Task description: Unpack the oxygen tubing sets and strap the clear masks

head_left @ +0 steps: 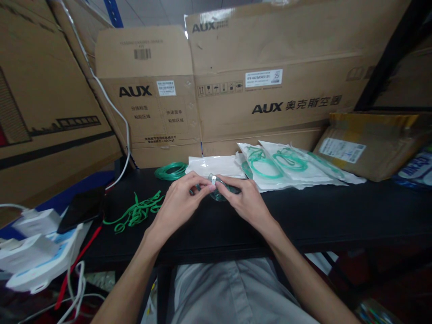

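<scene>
Both my hands meet over the middle of the black table (337, 211). My left hand (178, 202) and my right hand (248, 200) are closed together on a small clear plastic mask with green tubing (218, 189), fingers pinching it from both sides. Most of the mask is hidden by my fingers. A coil of green tubing (170, 171) lies just behind my left hand. Loose green straps (137, 211) lie to the left of it.
Sealed white packets with green tubing (286, 164) lie behind my right hand, beside a flat white bag (212, 164). AUX cardboard boxes (270, 90) wall the back. A brown parcel (364, 144) sits at the right. A phone (83, 207) and white chargers (37, 252) are at the left.
</scene>
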The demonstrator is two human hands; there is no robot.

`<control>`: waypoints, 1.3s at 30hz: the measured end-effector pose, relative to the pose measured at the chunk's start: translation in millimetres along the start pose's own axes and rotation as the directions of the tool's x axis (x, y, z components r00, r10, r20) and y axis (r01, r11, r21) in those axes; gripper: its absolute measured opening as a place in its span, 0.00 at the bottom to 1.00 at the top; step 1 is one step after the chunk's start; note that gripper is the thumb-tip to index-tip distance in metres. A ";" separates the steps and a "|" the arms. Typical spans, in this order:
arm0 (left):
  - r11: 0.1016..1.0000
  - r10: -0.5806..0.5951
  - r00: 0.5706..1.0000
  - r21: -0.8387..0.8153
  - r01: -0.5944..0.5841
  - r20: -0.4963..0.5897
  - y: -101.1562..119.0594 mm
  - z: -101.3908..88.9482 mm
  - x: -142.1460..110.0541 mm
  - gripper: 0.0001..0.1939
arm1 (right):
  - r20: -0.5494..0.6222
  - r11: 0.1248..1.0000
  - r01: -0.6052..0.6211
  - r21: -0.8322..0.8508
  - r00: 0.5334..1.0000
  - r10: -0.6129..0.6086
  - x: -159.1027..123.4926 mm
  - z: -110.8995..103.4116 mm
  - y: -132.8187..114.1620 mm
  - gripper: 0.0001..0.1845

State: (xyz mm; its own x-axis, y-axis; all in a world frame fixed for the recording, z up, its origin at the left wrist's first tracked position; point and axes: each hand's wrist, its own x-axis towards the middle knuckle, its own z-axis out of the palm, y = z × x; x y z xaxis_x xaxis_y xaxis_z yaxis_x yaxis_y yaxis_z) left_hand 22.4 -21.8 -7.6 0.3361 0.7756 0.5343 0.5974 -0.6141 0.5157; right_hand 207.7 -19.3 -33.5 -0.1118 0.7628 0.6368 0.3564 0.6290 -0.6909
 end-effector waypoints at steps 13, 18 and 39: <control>0.989 -0.031 0.999 -0.146 0.034 0.026 -5.5 7.5 1.1 0.15 | 0.007 0.998 -0.049 0.049 0.999 0.048 0.2 0.5 3.0 0.14; 0.981 -0.065 0.998 -0.184 0.068 0.022 -5.9 11.3 1.3 0.16 | -0.016 0.998 -0.066 0.020 0.998 0.066 0.1 0.2 2.0 0.14; 0.992 0.124 0.981 -0.022 -0.122 0.148 -12.1 -13.3 -1.4 0.20 | 0.178 0.979 -0.203 0.006 0.964 0.199 -0.9 -4.1 -3.0 0.23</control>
State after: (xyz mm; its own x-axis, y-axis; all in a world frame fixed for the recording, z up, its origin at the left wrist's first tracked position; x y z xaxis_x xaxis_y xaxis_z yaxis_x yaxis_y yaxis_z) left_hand 5.0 -17.4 -5.7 0.5117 0.7064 0.4889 0.5355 -0.7073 0.4614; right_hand 210.5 -22.5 -30.6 -0.2019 0.8870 0.4153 0.3663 0.4617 -0.8079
